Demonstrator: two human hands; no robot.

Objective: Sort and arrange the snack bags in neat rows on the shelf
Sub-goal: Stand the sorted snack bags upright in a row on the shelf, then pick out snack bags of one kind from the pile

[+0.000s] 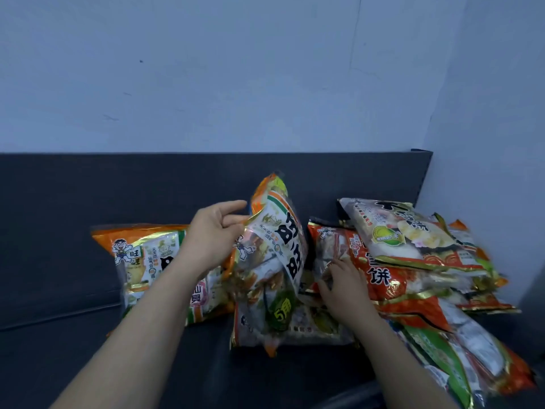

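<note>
My left hand (210, 234) grips the left edge of an orange and green snack bag (274, 249), which stands tilted upright in the middle of the dark shelf (59, 276). Behind my left forearm a second orange bag (147, 261) lies flat. My right hand (343, 286) rests with curled fingers on the edge of a red snack bag (380, 276) in the heap at the right. A black and white bag (395, 231) lies on top of that heap. Another bag (306, 326) lies flat under the upright one.
Several more bags, green, red and orange (472, 358), spill toward the front right corner. A dark back panel (147, 184) runs along the shelf's rear. A pale wall (236, 69) rises behind it, with a side wall (486, 143) close on the right.
</note>
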